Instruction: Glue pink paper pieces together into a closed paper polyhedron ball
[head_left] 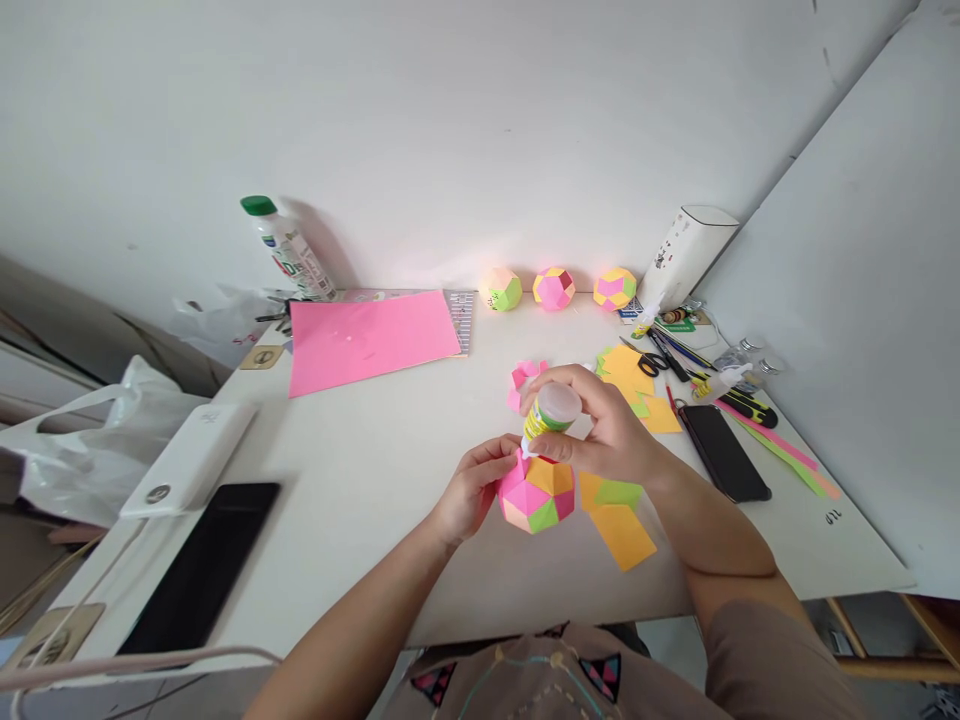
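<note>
My right hand (pixel 600 425) is closed around a glue bottle (pixel 541 418), tilted with its nozzle pointing down. Below it is a multicoloured paper ball (pixel 536 497) with pink, orange, green and peach faces. The nozzle meets or nearly meets a pink flap at the ball's upper left edge. My left hand (pixel 476 485) pinches that edge between thumb and fingers. Just right of the ball lie orange paper pieces (pixel 626 537) and a green piece (pixel 619 493). Behind my right hand are small pink paper pieces (pixel 517 385), partly hidden.
Three finished-looking paper balls (pixel 553 289) line the wall. A pink sheet (pixel 375 340) and a green-capped bottle (pixel 292 250) are at back left. Scissors (pixel 649 362), paper scraps (pixel 626 370) and a phone (pixel 724 452) lie right; a black phone (pixel 202 565) and white box (pixel 187 460) left.
</note>
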